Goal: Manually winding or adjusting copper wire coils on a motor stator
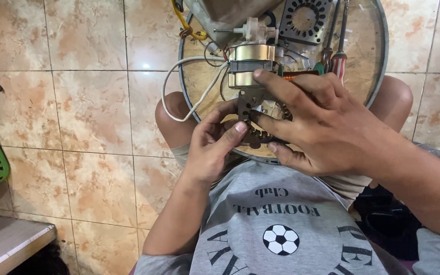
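Both hands meet over the near edge of the round tray [373, 76] resting on the person's knees, clamped together on a small electric motor [250, 66]. The left hand [212, 145] pinches the motor's dark lower plate with thumb and fingers; the right hand [319, 125] wraps over it, forefinger touching the brass-coloured body. A white cable [179, 86] loops off the tray's left rim. Screwdrivers [338, 48] and a black slotted ring [305, 20] lie at the tray's far side.

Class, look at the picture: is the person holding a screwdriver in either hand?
No: both the left hand and right hand grip the motor part, while the screwdrivers lie untouched on the round tray.
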